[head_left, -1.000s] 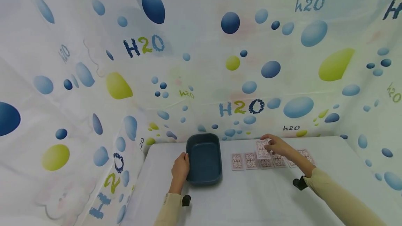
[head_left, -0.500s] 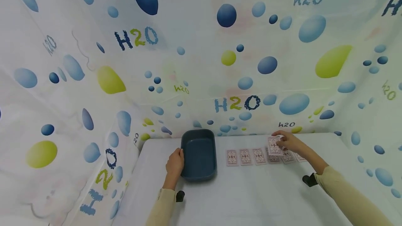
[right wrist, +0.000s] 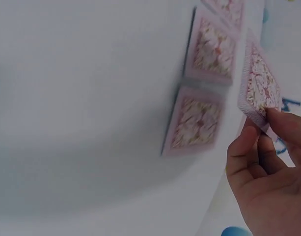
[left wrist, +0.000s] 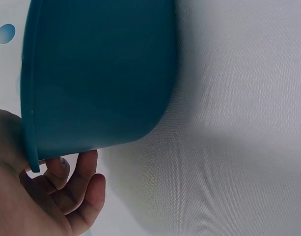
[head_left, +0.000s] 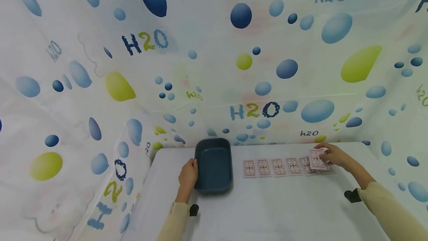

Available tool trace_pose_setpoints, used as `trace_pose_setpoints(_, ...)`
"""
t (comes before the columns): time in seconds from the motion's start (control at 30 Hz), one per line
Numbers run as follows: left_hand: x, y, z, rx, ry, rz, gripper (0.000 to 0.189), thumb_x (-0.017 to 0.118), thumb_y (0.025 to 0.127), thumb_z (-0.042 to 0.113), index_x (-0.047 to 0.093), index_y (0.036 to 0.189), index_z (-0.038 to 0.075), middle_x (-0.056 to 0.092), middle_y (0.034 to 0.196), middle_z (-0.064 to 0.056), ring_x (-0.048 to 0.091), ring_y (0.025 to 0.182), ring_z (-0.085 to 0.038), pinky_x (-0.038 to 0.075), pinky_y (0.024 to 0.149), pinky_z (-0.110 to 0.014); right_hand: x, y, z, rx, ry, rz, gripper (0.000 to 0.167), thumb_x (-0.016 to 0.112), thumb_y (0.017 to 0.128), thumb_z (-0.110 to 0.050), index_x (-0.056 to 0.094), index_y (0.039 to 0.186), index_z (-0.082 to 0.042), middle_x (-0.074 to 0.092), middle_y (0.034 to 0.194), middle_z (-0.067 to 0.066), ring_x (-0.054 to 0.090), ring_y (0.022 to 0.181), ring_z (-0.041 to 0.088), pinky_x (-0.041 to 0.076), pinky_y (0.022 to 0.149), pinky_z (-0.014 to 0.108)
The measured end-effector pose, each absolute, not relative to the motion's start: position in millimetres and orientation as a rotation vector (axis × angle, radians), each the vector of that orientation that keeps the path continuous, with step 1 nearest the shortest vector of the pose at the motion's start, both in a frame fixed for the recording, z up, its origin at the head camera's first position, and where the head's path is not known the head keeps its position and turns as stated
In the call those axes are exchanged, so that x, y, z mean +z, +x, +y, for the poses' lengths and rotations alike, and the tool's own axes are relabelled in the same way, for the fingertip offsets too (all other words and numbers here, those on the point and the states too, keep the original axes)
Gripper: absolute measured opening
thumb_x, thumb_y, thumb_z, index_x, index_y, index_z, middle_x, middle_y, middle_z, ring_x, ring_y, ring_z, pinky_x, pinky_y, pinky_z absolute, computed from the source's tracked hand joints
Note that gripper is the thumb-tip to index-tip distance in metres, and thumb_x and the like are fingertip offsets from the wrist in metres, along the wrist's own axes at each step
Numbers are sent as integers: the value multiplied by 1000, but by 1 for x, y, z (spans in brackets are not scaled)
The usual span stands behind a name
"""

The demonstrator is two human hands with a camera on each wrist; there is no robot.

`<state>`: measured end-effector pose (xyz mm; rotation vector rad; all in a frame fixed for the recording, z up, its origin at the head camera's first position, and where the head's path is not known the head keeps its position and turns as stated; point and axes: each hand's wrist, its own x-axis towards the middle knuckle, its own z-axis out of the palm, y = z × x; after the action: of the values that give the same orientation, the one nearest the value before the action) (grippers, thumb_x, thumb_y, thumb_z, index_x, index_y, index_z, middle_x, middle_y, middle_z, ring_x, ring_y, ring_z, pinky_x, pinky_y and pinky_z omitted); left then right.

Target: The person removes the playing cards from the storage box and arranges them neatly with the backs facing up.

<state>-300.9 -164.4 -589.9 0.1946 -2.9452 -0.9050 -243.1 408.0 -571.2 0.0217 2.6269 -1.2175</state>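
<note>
My left hand [head_left: 188,176] grips the left rim of a dark blue rectangular plastic basin [head_left: 214,166]. In the left wrist view its thumb lies over the rim and its fingers curl against the outer wall. At the right, my right hand [head_left: 336,155] pinches a stack of playing cards [head_left: 317,160], patterned backs up. Its thick edge shows in the right wrist view, where the stack of cards [right wrist: 262,83] is tilted and held off the table. Below it, a row of face-down cards [head_left: 278,167] lies on the table; the stack hides part of the last two.
A white cloth covers the table [head_left: 267,207], and the row of cards runs along its far side, right of the basin. Behind stands a white curtain [head_left: 207,29] printed with blue and green drops. Each sleeve carries a dark wrist camera [head_left: 352,196].
My right hand has moved right along the row with the stack of cards, from about the third card to the last ones. The left hand still holds the basin. The head view has shifted slightly.
</note>
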Motion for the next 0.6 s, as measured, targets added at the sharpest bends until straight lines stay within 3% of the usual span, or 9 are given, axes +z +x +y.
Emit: trace_pose_setpoints(0.6,-597,-293,-181,-873,177,-2961,29,44,107,28,53,86,10,53,74,-9,48,62,-23,34,53,-36,-588,-214,455,-1062,226,2594,41,45,97,-2,39,134,14,50,111,35,53,91,30,46,71,36)
